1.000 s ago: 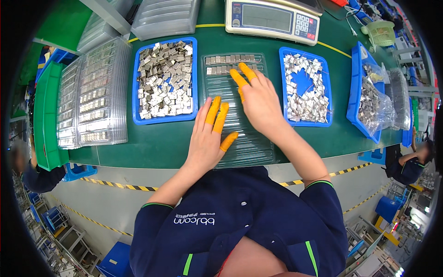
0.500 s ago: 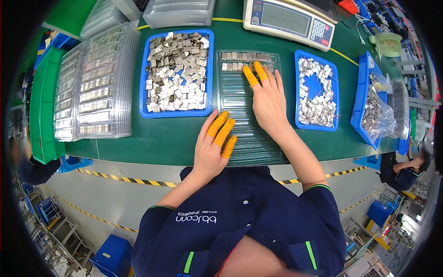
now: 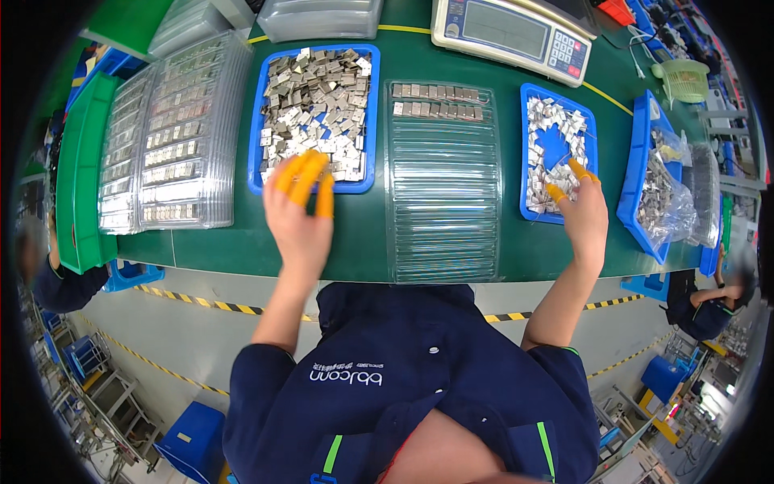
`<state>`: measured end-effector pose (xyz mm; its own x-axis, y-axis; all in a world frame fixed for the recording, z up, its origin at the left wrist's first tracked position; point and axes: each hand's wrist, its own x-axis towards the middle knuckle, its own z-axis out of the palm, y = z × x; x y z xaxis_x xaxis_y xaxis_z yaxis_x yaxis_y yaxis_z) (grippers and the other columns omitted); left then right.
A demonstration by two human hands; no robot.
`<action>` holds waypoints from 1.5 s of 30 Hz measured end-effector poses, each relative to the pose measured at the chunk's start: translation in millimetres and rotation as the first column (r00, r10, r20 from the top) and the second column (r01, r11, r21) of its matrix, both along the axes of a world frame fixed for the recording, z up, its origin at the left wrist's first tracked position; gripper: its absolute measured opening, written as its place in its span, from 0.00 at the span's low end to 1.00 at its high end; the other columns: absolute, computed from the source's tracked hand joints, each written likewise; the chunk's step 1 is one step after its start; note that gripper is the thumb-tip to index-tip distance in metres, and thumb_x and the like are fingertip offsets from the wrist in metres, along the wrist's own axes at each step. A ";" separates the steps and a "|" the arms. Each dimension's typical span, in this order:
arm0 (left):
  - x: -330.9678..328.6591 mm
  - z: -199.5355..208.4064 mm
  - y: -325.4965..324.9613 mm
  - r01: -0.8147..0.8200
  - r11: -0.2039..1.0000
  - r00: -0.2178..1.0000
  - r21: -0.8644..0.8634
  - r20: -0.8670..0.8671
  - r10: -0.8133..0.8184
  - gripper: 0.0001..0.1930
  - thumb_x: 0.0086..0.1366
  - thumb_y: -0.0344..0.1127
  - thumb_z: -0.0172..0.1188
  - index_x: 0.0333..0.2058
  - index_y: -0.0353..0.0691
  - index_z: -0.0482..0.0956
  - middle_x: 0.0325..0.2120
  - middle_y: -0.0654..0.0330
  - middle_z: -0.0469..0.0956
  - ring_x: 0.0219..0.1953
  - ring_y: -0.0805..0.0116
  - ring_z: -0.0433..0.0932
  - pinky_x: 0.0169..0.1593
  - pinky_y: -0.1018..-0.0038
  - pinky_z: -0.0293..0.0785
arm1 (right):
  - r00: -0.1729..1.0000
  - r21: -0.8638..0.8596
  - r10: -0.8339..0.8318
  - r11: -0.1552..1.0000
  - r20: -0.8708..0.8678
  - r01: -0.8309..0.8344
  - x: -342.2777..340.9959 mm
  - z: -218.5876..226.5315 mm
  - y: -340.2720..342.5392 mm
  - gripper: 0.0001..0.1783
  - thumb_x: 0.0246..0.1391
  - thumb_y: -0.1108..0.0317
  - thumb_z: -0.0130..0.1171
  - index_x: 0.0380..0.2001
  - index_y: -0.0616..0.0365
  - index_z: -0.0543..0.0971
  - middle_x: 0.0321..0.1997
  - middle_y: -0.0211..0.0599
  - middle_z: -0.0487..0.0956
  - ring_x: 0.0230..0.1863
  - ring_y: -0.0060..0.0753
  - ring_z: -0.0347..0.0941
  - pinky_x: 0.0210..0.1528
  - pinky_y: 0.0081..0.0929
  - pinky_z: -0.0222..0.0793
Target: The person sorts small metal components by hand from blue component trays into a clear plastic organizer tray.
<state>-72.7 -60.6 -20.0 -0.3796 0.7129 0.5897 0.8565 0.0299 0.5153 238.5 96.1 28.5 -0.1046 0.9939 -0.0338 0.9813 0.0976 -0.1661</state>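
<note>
My left hand, with yellow finger cots, reaches over the near edge of a blue tray heaped with small flat metal pieces. Its fingers are slightly blurred and spread, and their tips meet the pieces. My right hand, also in yellow cots, is over another blue tray, with thumb and forefinger apart at small white parts with thin wires. Between the hands lies a clear ribbed plastic tray. Two rows of metal pieces fill its far end; the slots nearer me hold none.
Stacked clear trays filled with pieces stand at left beside a green bin. A weighing scale sits at the back. On the right is a blue bin with bagged parts. Other people sit at both sides.
Both hands have left the ribbed tray: the left moved up and left to the metal pieces, the right moved right and toward me to the wired parts. The second row is now uncovered.
</note>
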 end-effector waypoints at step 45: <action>61.5 15.1 46.0 0.311 0.936 -0.026 0.163 0.986 -0.164 0.14 0.53 0.22 0.60 0.40 0.25 0.74 0.36 0.51 0.77 0.36 0.65 0.79 0.40 0.76 0.76 | 0.456 0.430 0.554 0.831 -0.697 -0.353 -123.1 -18.8 -38.4 0.13 0.42 0.78 0.59 0.34 0.53 0.81 0.29 0.34 0.78 0.32 0.31 0.71 0.33 0.22 0.70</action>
<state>-11.2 -14.6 -4.9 -0.3291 0.9128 -0.2419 -0.5022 0.0478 0.8634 115.4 57.7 9.7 -0.4258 0.7667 0.4805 0.2778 0.6162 -0.7370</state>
